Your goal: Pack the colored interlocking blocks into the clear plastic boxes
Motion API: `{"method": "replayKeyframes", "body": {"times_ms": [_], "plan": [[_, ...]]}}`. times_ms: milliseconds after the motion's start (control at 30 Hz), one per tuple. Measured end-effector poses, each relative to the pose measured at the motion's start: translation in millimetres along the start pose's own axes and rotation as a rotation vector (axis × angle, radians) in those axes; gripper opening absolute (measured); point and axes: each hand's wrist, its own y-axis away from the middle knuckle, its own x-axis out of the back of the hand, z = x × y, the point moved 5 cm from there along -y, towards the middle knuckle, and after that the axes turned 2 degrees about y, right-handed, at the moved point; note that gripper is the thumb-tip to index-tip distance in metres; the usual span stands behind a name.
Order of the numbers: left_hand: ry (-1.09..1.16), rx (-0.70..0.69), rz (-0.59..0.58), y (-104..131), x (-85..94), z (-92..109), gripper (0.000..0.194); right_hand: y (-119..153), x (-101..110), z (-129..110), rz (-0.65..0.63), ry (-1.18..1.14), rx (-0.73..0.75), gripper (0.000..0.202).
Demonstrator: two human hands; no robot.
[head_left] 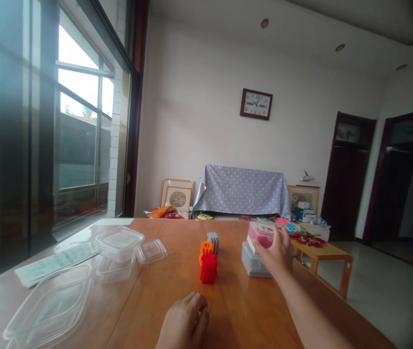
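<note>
My right hand (278, 249) has its fingers and thumb around a small box with a pink-red upper part and a white lower part (260, 234). That box sits on or just above a greyish see-through plastic container (253, 261) on the table. My left hand (186, 320) rests near the table's front, its fingers curled in and nothing visible in them. Just beyond it stand stacks of toothed plastic pieces: red pieces (208, 268) in front, orange pieces (206, 248) behind them, and grey pieces (213, 241) farthest back.
Clear plastic containers (119, 242), a small clear lid (152, 250) and a large clear lid (52, 305) lie on the left of the wooden table (148, 300). A paper sheet with writing (59, 263) lies there too. A low wooden table (322, 251) stands beyond on the right.
</note>
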Motion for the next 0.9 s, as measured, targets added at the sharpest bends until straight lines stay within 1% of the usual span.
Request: {"method": "replayKeyframes", "body": {"times_ms": [100,167,300,533,633,700,800,900], "plan": [[-0.002,0.008,0.014,-1,0.4,-1,0.025,-1,-17,7,-0.086,0.037,-0.018,0.091],[-0.003,0.009,0.016,-1,0.7,-2,0.024,-3,-23,10,-0.111,0.042,-0.012,0.091],[0.007,-0.015,0.015,-2,0.8,-2,0.023,-6,-29,11,-0.112,0.057,0.016,0.097],[-0.032,0.003,-0.019,-3,-0.4,-4,0.023,-7,-34,13,-0.150,0.088,-0.005,0.102],[-0.038,0.007,-0.028,-2,0.2,-3,0.024,-7,-29,12,-0.138,0.057,0.007,0.104],[-0.037,0.009,-0.026,-2,1.0,-2,0.025,-6,-21,9,-0.109,0.029,0.019,0.102],[-0.022,0.007,-0.016,-2,2.6,-1,0.025,0,0,-3,0.005,-0.051,0.060,0.093],[-0.003,0.007,0.004,-1,4.2,1,0.024,14,19,-23,0.117,-0.187,0.114,0.077]]}}
